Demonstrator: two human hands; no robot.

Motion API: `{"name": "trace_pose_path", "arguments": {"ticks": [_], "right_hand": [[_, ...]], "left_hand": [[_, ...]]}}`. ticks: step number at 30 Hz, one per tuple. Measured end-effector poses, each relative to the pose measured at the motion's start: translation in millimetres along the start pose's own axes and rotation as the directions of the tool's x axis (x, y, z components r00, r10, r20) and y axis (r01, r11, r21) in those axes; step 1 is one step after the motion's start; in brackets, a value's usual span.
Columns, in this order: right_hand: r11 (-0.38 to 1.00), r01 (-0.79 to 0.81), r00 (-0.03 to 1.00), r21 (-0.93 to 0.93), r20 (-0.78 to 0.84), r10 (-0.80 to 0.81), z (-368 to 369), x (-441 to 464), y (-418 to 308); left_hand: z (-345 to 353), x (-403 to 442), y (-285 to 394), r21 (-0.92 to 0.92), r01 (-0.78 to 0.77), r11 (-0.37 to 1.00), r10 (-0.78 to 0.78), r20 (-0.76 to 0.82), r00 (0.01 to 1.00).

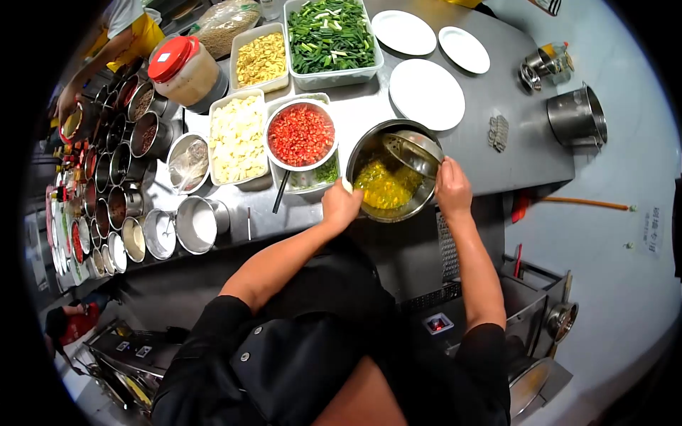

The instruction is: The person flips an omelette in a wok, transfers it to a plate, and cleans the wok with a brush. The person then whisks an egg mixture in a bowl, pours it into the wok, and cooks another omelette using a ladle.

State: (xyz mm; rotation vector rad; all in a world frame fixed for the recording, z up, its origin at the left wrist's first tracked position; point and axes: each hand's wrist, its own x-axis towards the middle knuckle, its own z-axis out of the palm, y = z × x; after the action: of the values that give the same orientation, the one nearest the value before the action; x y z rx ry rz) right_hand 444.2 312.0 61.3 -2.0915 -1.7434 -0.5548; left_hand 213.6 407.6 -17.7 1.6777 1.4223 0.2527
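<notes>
A round metal pot (pixel 357 149) with yellow-green, oily liquid (pixel 387 186) sits at the counter's front edge. My left hand (pixel 342 206) is closed on the left rim of the pot, with a small white piece showing by the fingertips that I cannot identify. On the right, my right hand (pixel 453 188) is closed at the edge of a shiny, tilted metal bowl (pixel 419 147) that reaches into the pot. Its inner part is shadowed. Close to my left hand stand a bowl of chopped red chillies (pixel 301 135) and a tub of chopped greens (pixel 327 172).
Tubs of scallions (pixel 332 35), yellow pieces (pixel 261 59) and pale slices (pixel 238 138) stand behind. White plates (pixel 427 94) lie at the back right. Several metal pots (pixel 195 224) crowd the left. A tall metal pot (pixel 577 117) stands at far right. Another person's arm (pixel 96 67) shows upper left.
</notes>
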Motion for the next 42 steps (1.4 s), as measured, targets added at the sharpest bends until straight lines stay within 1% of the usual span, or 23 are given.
{"name": "trace_pose_path", "arguments": {"ticks": [2, 3, 6, 10, 11, 14, 17, 18, 21, 24, 28, 29, 31, 32, 34, 35, 38, 41, 42], "right_hand": [[0.998, 0.062, 0.998, 0.013, -0.017, -0.061, -5, 4, 6], [0.996, 0.090, 0.996, 0.011, 0.000, -0.090, -3, 5, 11], [0.983, 0.167, 0.985, 0.071, 0.019, -0.169, -1, 8, 26], [0.979, 0.087, 0.982, 0.183, 0.149, -0.115, -3, 4, 30], [0.974, 0.038, 0.983, 0.225, 0.167, -0.077, 2, 1, 30], [0.962, -0.071, 0.950, 0.262, 0.311, -0.014, 20, -9, 32], [0.919, -0.258, 0.902, 0.297, 0.416, 0.118, 37, -11, 39], [0.898, -0.314, 0.882, 0.308, 0.445, 0.156, 42, -12, 42], [0.816, -0.502, 0.767, 0.285, 0.583, 0.268, 56, -14, 50], [0.739, -0.596, 0.709, 0.313, 0.637, 0.302, 69, -22, 56], [0.675, -0.635, 0.730, 0.375, 0.576, 0.368, 76, -34, 61], [0.654, -0.641, 0.741, 0.401, 0.544, 0.393, 76, -35, 64], [0.613, -0.647, 0.757, 0.453, 0.483, 0.441, 71, -34, 69], [0.599, -0.671, 0.735, 0.437, 0.499, 0.459, 68, -34, 72], [0.569, -0.718, 0.688, 0.401, 0.533, 0.493, 59, -34, 76], [0.489, -0.764, 0.643, 0.421, 0.563, 0.519, 59, -37, 78], [0.232, -0.858, 0.502, 0.457, 0.656, 0.563, 64, -50, 81], [0.109, -0.877, 0.425, 0.467, 0.651, 0.629, 52, -53, 72], [0.064, -0.876, 0.401, 0.478, 0.648, 0.648, 49, -53, 65]], "left_hand": [[1, 1, -1, 0.005, -0.058, 0.998, 0.058, -0.002, 0.998], [-1, 1, 4, 0.030, -0.087, 0.996, 0.088, -0.016, 0.996], [3, 12, 1, 0.047, -0.117, 0.992, 0.117, -0.016, 0.993], [-3, 17, 14, 0.078, -0.154, 0.985, 0.153, 0.007, 0.988], [-3, 19, 16, 0.074, -0.164, 0.984, 0.164, 0.003, 0.986], [-1, 27, 19, 0.068, -0.167, 0.984, 0.165, 0.035, 0.986], [-6, 27, 29, 0.117, -0.129, 0.985, 0.124, 0.051, 0.991], [-5, 29, 29, 0.124, -0.112, 0.986, 0.106, 0.056, 0.993], [-4, 31, 24, 0.086, -0.086, 0.993, 0.078, 0.085, 0.993], [-2, 29, 22, 0.065, -0.021, 0.998, 0.015, 0.094, 0.995], [-3, 21, 18, -0.006, -0.048, 0.999, 0.049, 0.097, 0.994], [2, 23, 11, 0.014, -0.049, 0.999, 0.048, 0.094, 0.994], [7, 27, 2, -0.019, -0.027, 0.999, 0.028, 0.088, 0.996], [10, 28, -3, -0.035, -0.017, 0.999, 0.020, 0.087, 0.996], [6, 23, 6, -0.120, 0.081, 0.989, -0.062, 0.159, 0.985], [3, 20, 11, -0.160, 0.133, 0.978, -0.100, 0.198, 0.975], [-1, 10, 25, -0.245, 0.263, 0.933, -0.201, 0.250, 0.947], [21, 19, -11, -0.216, 0.115, 0.970, -0.087, 0.135, 0.987], [21, 18, -13, -0.216, 0.111, 0.970, -0.087, 0.118, 0.989]]}}
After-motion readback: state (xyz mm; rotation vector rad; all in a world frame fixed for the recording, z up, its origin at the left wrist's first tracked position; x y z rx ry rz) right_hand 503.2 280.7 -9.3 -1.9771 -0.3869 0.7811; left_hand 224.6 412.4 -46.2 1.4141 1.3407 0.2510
